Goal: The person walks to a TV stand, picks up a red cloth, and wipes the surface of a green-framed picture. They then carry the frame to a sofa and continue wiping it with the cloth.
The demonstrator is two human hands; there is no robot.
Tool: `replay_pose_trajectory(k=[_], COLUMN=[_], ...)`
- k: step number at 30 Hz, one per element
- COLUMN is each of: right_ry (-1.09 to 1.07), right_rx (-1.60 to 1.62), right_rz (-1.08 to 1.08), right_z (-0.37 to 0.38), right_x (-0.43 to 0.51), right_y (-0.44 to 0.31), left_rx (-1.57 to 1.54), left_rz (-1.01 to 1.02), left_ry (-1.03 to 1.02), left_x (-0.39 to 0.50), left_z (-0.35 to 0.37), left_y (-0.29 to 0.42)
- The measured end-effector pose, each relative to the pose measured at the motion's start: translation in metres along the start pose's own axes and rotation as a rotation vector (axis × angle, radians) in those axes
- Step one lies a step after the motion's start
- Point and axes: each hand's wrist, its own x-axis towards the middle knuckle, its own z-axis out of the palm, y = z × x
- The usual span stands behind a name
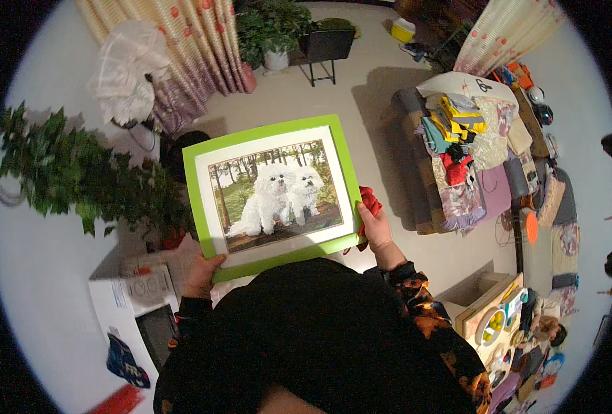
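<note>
A picture frame (272,124) with a bright green border is tilted in front of me. Inside its white mat is a picture of two fluffy white dogs (280,199) among trees. My left hand (201,273) grips the lower left corner, thumb on the green border. On the right edge, near the lower right corner, my right hand (377,233) has hold of the frame. A red cloth (370,202) sticks out from behind that edge at my right fingers; whether they grip it too is hidden. A dark shadow falls across the lower border.
Leafy plants (78,165) trail along the left wall, above a white cabinet (112,300). A sofa (414,155) piled with folded clothes (458,121) stands right. Lower right, a table (471,323) bears a fruit bowl (491,327); a person (546,321) is beyond it. A black chair (329,44) stands ahead.
</note>
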Motion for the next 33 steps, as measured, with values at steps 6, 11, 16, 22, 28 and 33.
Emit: replay_pose_trajectory(k=[6, 11, 16, 22, 28, 33], right_ry=[0.086, 0.145, 0.069, 0.243, 0.376, 0.470], right_rx=[0.033, -0.006, 0.172, 0.243, 0.230, 0.236], right_rz=[-0.049, -0.148, -0.130, -0.148, -0.075, -0.040], right_z=[0.007, 0.009, 0.007, -0.015, -0.025, -0.009], right_x=[0.040, 0.111, 0.143, 0.130, 0.103, 0.064], right_y=[-0.004, -0.022, -0.046, -0.055, -0.069, -0.090], left_rx=[0.092, 0.104, 0.187, 0.332, 0.289, 0.542], left_rz=[-0.011, -0.018, 0.040, 0.023, -0.023, -0.006], left_ry=[-0.086, -0.102, -0.113, -0.175, -0.529, -0.456], left_x=[0.060, 0.093, 0.128, 0.163, 0.153, 0.217], left_z=[0.012, 0.064, 0.079, 0.116, 0.166, 0.116], left_y=[0.068, 0.147, 0.168, 0.199, 0.258, 0.243])
